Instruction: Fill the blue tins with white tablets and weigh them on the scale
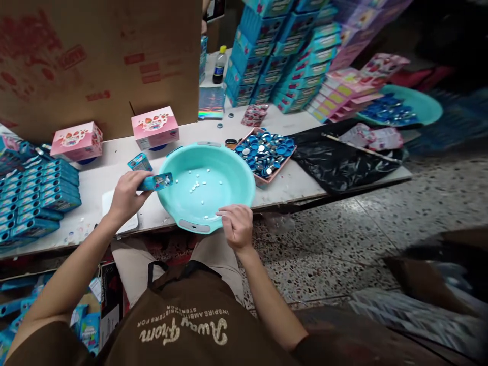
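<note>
My left hand (127,195) is closed around a small blue box (158,182) and holds it tilted over the left rim of a turquoise basin (238,170). Several small white tablets (195,187) lie scattered on the basin's bottom. My right hand (239,227) is over the basin's near right rim with its fingers curled in; whether something small is pinched in them, I cannot make out. Another small blue box (140,161) stands just behind my left hand. Right of the basin, a pink tray (272,179) is heaped with blue and silver round caps (263,150).
Rows of blue boxes (46,185) stand at left. Two pink boxes (154,127) (77,141) sit before a large carton (102,61). Behind are a dark drink bottle (219,66) and tall blue stacks (259,48). A black plastic bag (324,157) covers the table's right end.
</note>
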Demonstrator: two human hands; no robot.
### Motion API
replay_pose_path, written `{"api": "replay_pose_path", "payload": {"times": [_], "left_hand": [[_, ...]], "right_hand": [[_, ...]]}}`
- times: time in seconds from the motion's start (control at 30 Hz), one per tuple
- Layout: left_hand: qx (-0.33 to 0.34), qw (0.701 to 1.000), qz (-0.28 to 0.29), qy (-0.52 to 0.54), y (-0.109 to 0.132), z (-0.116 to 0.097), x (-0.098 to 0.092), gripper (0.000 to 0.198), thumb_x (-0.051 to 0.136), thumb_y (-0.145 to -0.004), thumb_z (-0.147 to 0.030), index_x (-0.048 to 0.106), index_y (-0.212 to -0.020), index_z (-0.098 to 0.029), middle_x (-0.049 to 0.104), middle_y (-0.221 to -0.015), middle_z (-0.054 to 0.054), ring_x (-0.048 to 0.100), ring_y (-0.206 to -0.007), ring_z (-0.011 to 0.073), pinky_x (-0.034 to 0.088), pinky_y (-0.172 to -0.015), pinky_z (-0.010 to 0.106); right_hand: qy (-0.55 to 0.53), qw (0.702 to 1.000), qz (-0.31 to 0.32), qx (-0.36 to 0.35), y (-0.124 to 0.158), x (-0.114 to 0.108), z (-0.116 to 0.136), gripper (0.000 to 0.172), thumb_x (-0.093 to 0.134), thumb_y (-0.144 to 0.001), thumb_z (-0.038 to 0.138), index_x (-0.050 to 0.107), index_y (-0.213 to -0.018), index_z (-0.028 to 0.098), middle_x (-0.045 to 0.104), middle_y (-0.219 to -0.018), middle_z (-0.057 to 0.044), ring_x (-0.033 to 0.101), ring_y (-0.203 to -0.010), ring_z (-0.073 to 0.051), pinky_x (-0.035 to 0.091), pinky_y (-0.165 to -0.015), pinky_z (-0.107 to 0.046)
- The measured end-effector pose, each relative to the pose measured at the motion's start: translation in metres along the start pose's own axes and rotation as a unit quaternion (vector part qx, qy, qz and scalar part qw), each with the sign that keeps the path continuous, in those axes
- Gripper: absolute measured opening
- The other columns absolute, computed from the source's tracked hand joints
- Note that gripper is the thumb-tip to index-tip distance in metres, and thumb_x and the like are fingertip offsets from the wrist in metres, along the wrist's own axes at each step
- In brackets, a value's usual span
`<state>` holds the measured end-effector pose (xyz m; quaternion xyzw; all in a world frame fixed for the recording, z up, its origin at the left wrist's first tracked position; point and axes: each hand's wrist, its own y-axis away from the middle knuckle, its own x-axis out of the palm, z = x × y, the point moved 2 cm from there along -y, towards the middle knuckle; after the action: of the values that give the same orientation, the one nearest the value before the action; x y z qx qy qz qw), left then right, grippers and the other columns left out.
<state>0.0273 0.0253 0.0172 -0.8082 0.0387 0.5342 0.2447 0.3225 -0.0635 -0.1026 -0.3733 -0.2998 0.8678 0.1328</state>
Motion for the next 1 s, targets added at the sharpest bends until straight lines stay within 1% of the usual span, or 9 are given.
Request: {"api": "replay_pose_path", "payload": {"times": [0.1,0.2,0.37,0.53,0.63,0.73,0.83,0.93,1.0], "left_hand": [[0.028,0.999,0.030,-0.005,-0.025,-0.008,0.015,0.033,0.061,-0.083,-0.027,0.063,-0.115,-0.032,0.069,-0.114,0.004,0.061,-0.111,0.0283,0.046,-0.101,0.047],[0.056,0.997,0.047,-0.002,-0.039,-0.009,0.028,0.035,0.060,-0.080,-0.022,0.065,-0.113,-0.031,0.070,-0.115,0.005,0.062,-0.111,0.0291,0.045,-0.100,0.048],[0.078,0.996,0.046,-0.013,-0.050,-0.017,0.036,0.034,0.060,-0.080,-0.023,0.065,-0.112,-0.032,0.071,-0.115,0.004,0.062,-0.111,0.0291,0.043,-0.101,0.048],[0.061,0.997,0.041,-0.015,-0.057,-0.021,0.040,0.029,0.063,-0.081,-0.026,0.066,-0.109,-0.029,0.072,-0.114,0.005,0.063,-0.110,0.0288,0.044,-0.100,0.046],[0.032,0.999,0.019,0.018,-0.056,-0.020,0.045,0.028,0.067,-0.080,-0.031,0.068,-0.108,-0.025,0.073,-0.112,0.006,0.065,-0.107,0.0279,0.047,-0.098,0.044],[-0.020,0.997,-0.017,0.071,-0.049,-0.019,0.048,0.036,0.073,-0.076,-0.037,0.068,-0.108,-0.022,0.073,-0.111,0.005,0.066,-0.104,0.0260,0.049,-0.097,0.040],[-0.069,0.988,-0.042,0.135,-0.040,-0.019,0.049,0.040,0.078,-0.071,-0.038,0.068,-0.106,-0.020,0.073,-0.106,0.003,0.067,-0.097,0.0227,0.052,-0.091,0.035],[-0.124,0.962,-0.060,0.234,-0.033,-0.017,0.050,0.044,0.083,-0.063,-0.037,0.067,-0.100,-0.019,0.072,-0.095,0.001,0.067,-0.089,0.0203,0.053,-0.085,0.032],[-0.173,0.924,-0.071,0.335,-0.028,-0.015,0.052,0.048,0.087,-0.056,-0.037,0.066,-0.096,-0.019,0.071,-0.088,0.001,0.067,-0.086,0.0200,0.054,-0.081,0.031]], "right_hand": [[-0.003,1.000,-0.009,-0.003,-0.001,-0.004,-0.003,0.028,0.045,-0.094,0.020,0.071,-0.085,0.023,0.075,-0.090,-0.004,0.064,-0.092,-0.020,0.041,-0.094,-0.040],[0.000,1.000,-0.019,-0.002,-0.002,-0.008,-0.005,0.028,0.045,-0.095,0.020,0.071,-0.084,0.023,0.074,-0.090,-0.004,0.064,-0.090,-0.020,0.042,-0.094,-0.040],[-0.012,1.000,-0.008,0.011,-0.006,-0.010,-0.008,0.029,0.045,-0.095,0.022,0.071,-0.082,0.023,0.074,-0.092,-0.005,0.063,-0.092,-0.021,0.042,-0.094,-0.041],[-0.015,0.999,-0.039,-0.007,-0.009,-0.010,-0.007,0.029,0.046,-0.097,0.023,0.069,-0.080,0.021,0.073,-0.090,-0.005,0.062,-0.090,-0.020,0.043,-0.092,-0.039],[-0.015,0.999,-0.044,-0.013,-0.008,-0.009,-0.008,0.027,0.047,-0.097,0.022,0.069,-0.080,0.021,0.073,-0.089,-0.005,0.063,-0.090,-0.020,0.043,-0.092,-0.039],[-0.018,0.999,-0.037,-0.009,-0.007,-0.008,-0.009,0.026,0.048,-0.096,0.021,0.069,-0.081,0.021,0.073,-0.090,-0.005,0.063,-0.091,-0.020,0.042,-0.094,-0.040],[-0.015,0.999,-0.034,-0.006,-0.006,-0.008,-0.009,0.026,0.049,-0.096,0.021,0.069,-0.081,0.022,0.073,-0.091,-0.005,0.063,-0.092,-0.020,0.041,-0.094,-0.040],[-0.003,0.999,-0.033,-0.011,-0.006,-0.007,-0.008,0.027,0.048,-0.096,0.021,0.069,-0.080,0.022,0.073,-0.089,-0.004,0.064,-0.091,-0.020,0.042,-0.094,-0.040],[0.008,0.999,-0.030,-0.011,-0.005,-0.006,-0.007,0.028,0.047,-0.097,0.021,0.069,-0.079,0.022,0.073,-0.088,-0.004,0.064,-0.090,-0.020,0.041,-0.095,-0.040]]}}
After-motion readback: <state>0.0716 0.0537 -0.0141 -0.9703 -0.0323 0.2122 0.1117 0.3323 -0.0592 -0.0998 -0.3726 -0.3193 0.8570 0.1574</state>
